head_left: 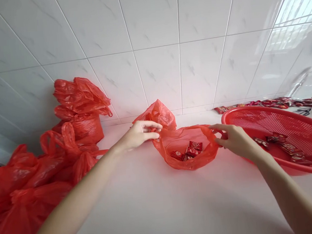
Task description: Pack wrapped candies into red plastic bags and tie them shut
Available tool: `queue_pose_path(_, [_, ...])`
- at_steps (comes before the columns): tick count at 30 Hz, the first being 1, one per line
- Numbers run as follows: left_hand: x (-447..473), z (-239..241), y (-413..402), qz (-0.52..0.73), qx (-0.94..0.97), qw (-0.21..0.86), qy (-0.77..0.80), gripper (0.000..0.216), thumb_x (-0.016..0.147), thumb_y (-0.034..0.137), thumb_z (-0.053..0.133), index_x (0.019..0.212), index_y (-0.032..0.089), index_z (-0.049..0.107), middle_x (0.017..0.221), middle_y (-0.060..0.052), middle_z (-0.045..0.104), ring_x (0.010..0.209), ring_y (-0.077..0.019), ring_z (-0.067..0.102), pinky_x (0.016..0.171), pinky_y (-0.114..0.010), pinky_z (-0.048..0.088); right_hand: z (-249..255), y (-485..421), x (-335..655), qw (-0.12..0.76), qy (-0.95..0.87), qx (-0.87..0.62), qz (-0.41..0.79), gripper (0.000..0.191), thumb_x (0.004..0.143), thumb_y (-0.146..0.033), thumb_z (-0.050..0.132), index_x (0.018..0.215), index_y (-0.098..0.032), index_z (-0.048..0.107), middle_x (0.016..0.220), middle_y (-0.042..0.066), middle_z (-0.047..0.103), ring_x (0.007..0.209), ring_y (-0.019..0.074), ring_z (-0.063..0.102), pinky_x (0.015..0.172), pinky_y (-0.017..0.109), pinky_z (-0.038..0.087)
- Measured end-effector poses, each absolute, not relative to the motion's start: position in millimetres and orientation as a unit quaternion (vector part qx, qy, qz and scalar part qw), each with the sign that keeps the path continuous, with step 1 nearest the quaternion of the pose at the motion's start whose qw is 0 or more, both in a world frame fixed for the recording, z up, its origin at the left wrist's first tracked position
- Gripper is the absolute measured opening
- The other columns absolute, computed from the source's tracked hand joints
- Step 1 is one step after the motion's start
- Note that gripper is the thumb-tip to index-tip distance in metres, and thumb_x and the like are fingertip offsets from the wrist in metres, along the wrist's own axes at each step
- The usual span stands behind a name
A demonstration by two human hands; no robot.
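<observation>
A thin red plastic bag (pixel 189 165) rests on the white surface with its mouth spread wide. Several small red wrapped candies (pixel 194 147) lie inside it. My left hand (pixel 140 133) is at the bag's left rim, thumb and fingers pinching the edge. On the opposite side, my right hand (pixel 234 139) grips the right rim between thumb and fingers. Just behind the bag, close to my left hand, sits another red plastic bag (pixel 162 114), crumpled and peaked. The red mesh basket (pixel 256 113) is to the right of my right hand, with several wrapped candies (pixel 291 149) in it.
Filled, tied red bags (pixel 40 167) crowd the left side, with more red bags (pixel 82 98) stacked by the wall. Loose wrapped candies (pixel 277 103) line the back right. A clear plastic container (pixel 307 82) stands there against the tiled wall (pixel 157 73).
</observation>
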State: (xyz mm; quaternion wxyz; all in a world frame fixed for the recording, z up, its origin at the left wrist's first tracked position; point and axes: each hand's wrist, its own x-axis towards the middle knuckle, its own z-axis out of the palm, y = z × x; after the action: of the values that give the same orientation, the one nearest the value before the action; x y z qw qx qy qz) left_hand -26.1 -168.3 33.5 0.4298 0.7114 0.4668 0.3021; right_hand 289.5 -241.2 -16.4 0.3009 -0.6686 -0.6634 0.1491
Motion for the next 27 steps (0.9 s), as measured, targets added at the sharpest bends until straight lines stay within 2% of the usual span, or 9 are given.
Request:
queue_pose_path(5, [-17.1, 61.8, -163.4, 0.380, 0.689, 0.452, 0.421, 0.031, 0.058, 0.028, 0.086, 0.087, 0.019, 0.078, 0.093, -0.006, 0.075, 0.094, -0.0214, 0.067, 0.084, -0.038, 0.055, 18.4, -229.9, 287.6, 0.448, -0.611, -0.624, 0.191, 0.026, 0.071, -0.018, 0.069, 0.096, -0.019, 0.078, 0.073, 0.003, 0.072, 0.060, 0.0183, 0.067, 0.059, 0.033, 0.055])
queue_pose_path(8, [-10.2, 75.3, -160.4, 0.425, 0.675, 0.455, 0.395, 0.029, 0.058, 0.026, 0.086, 0.084, 0.017, 0.076, 0.091, -0.006, 0.074, 0.085, -0.0175, 0.067, 0.081, -0.034, 0.054, 38.0, -221.4, 290.6, 0.531, -0.593, -0.562, 0.224, 0.013, 0.069, -0.021, 0.078, 0.082, -0.020, 0.076, 0.063, 0.001, 0.069, 0.056, 0.0173, 0.065, 0.057, 0.033, 0.057])
queue_pose_path(10, [-5.4, 83.7, -159.0, 0.458, 0.665, 0.456, 0.374, 0.025, 0.059, 0.024, 0.084, 0.081, 0.016, 0.076, 0.087, -0.004, 0.073, 0.079, -0.0147, 0.065, 0.080, -0.032, 0.054, 50.5, -215.8, 294.2, 0.578, -0.588, -0.522, 0.218, 0.012, 0.068, -0.021, 0.081, 0.079, -0.021, 0.076, 0.059, 0.000, 0.067, 0.055, 0.0161, 0.064, 0.056, 0.031, 0.057])
queue_pose_path(14, [6.2, 98.6, -160.1, 0.499, 0.656, 0.454, 0.339, 0.020, 0.063, 0.020, 0.080, 0.082, 0.016, 0.074, 0.082, -0.003, 0.071, 0.074, -0.0126, 0.063, 0.081, -0.032, 0.054, 74.2, -208.3, 293.5, 0.593, -0.617, -0.471, 0.213, 0.013, 0.070, -0.021, 0.083, 0.082, -0.021, 0.077, 0.059, 0.000, 0.067, 0.052, 0.0141, 0.060, 0.048, 0.028, 0.052])
queue_pose_path(18, [24.8, 108.8, -167.9, 0.464, 0.696, 0.447, 0.317, 0.023, 0.068, 0.019, 0.079, 0.089, 0.015, 0.074, 0.092, -0.004, 0.072, 0.083, -0.0143, 0.066, 0.088, -0.035, 0.053, 96.0, -208.9, 270.5, 0.577, -0.651, -0.437, 0.227, 0.011, 0.073, -0.016, 0.081, 0.082, -0.018, 0.077, 0.068, 0.003, 0.070, 0.060, 0.0159, 0.065, 0.054, 0.031, 0.056])
queue_pose_path(20, [35.8, 112.5, -173.0, 0.446, 0.724, 0.430, 0.303, 0.027, 0.070, 0.019, 0.079, 0.095, 0.014, 0.073, 0.097, -0.005, 0.071, 0.090, -0.0164, 0.067, 0.089, -0.036, 0.053, 103.6, -210.3, 255.8, 0.563, -0.672, -0.415, 0.243, 0.013, 0.074, -0.014, 0.080, 0.086, -0.017, 0.076, 0.077, 0.006, 0.073, 0.066, 0.0170, 0.067, 0.058, 0.032, 0.058])
queue_pose_path(23, [51.0, 116.8, -177.9, 0.437, 0.758, 0.387, 0.291, 0.031, 0.071, 0.015, 0.080, 0.101, 0.015, 0.072, 0.098, -0.006, 0.070, 0.095, -0.0193, 0.068, 0.088, -0.037, 0.054, 108.5, -210.4, 241.2, 0.546, -0.694, -0.387, 0.267, 0.029, 0.072, -0.010, 0.080, 0.100, -0.016, 0.075, 0.087, 0.007, 0.075, 0.074, 0.0193, 0.070, 0.067, 0.035, 0.061])
queue_pose_path(27, [65.0, 119.9, -174.5, 0.438, 0.774, 0.348, 0.297, 0.019, 0.077, 0.016, 0.077, 0.095, 0.016, 0.069, 0.093, -0.005, 0.069, 0.091, -0.0202, 0.068, 0.084, -0.037, 0.055, 106.8, -208.6, 242.1, 0.555, -0.694, -0.363, 0.281, 0.056, 0.070, -0.007, 0.079, 0.124, -0.019, 0.068, 0.097, 0.006, 0.075, 0.084, 0.0229, 0.073, 0.075, 0.039, 0.063])
